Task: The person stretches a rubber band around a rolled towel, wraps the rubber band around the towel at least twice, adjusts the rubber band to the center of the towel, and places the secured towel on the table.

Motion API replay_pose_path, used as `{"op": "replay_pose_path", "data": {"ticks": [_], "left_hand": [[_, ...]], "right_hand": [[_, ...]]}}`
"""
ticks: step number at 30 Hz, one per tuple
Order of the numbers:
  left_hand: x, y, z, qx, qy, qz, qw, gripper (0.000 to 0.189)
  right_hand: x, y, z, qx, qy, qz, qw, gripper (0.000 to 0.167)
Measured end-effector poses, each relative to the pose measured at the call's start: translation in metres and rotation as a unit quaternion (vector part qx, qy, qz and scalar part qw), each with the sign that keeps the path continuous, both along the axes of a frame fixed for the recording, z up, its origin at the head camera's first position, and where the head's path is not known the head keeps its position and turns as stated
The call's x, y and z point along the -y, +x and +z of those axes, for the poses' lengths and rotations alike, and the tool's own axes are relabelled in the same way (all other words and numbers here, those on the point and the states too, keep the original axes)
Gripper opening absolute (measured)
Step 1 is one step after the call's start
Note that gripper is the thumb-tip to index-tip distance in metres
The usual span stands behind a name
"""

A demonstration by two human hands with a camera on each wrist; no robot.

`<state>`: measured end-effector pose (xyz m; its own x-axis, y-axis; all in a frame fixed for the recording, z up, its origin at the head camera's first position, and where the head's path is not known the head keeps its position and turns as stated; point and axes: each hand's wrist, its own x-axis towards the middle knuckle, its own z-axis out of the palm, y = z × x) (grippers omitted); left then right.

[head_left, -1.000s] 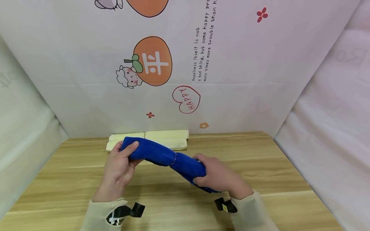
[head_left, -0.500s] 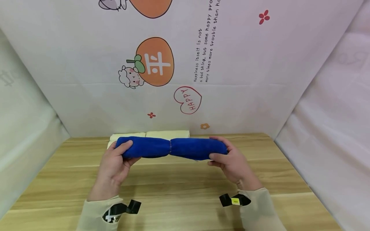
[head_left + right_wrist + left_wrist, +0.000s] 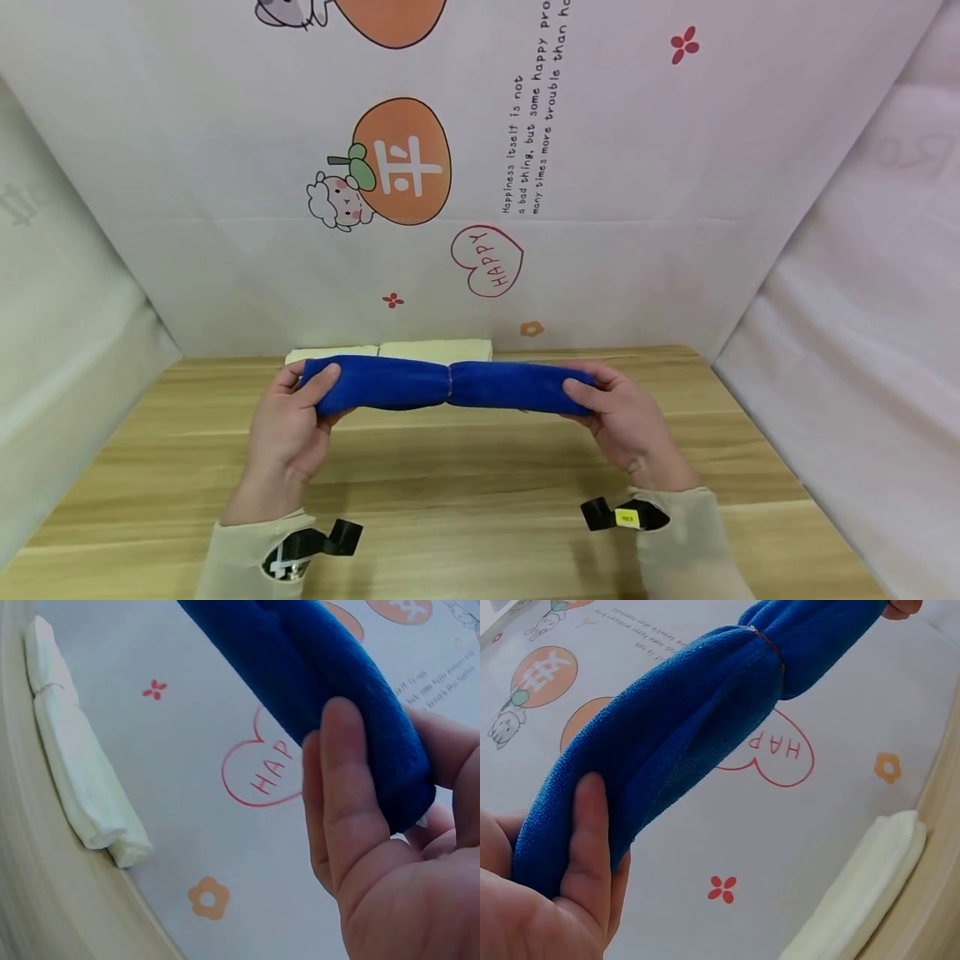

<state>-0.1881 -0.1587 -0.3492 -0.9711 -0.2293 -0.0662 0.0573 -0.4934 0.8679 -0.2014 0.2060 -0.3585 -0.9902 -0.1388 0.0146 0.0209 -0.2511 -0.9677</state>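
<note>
A rolled blue towel (image 3: 390, 385), cinched at its middle by a thin band, is held up above the table, nearly level. My left hand (image 3: 288, 425) grips its left end, thumb on the near face and other fingers behind. At the opposite end my right hand (image 3: 626, 417) holds it the same way. In the left wrist view the left fingers curl round the blue towel (image 3: 652, 735). The right wrist view has the right fingers wrapped about the towel's end (image 3: 382, 742).
Behind the blue towel, a pale yellow rolled towel (image 3: 435, 350) lies on the wooden table (image 3: 465, 500) against the back wall; a band ties it too (image 3: 75, 750). White printed sheeting (image 3: 630, 208) covers the back, and white cloth hangs at both sides.
My right hand has risen and moved right to the towel's end, so the towel went from slanting down on the right to nearly level. My left hand shifted slightly left.
</note>
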Motion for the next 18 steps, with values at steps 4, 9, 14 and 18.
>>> {"op": "replay_pose_path", "data": {"ticks": [4, 9, 14, 18], "left_hand": [[-0.001, -0.003, -0.005, 0.008, -0.033, -0.012, 0.9993, 0.014], [0.001, -0.003, -0.014, 0.020, -0.125, -0.094, 0.9874, 0.032], [0.015, -0.001, -0.013, 0.021, -0.185, -0.244, 0.9517, 0.056], [0.038, -0.004, -0.009, -0.008, -0.201, -0.288, 0.9360, 0.064]], "right_hand": [[-0.005, 0.001, 0.003, 0.002, 0.029, -0.006, 0.9996, 0.018], [-0.008, 0.005, 0.008, 0.011, 0.032, 0.018, 0.9993, 0.035], [-0.009, 0.002, 0.013, 0.007, 0.035, 0.054, 0.9979, 0.048], [-0.011, -0.009, 0.018, 0.011, 0.056, 0.098, 0.9936, 0.054]]}}
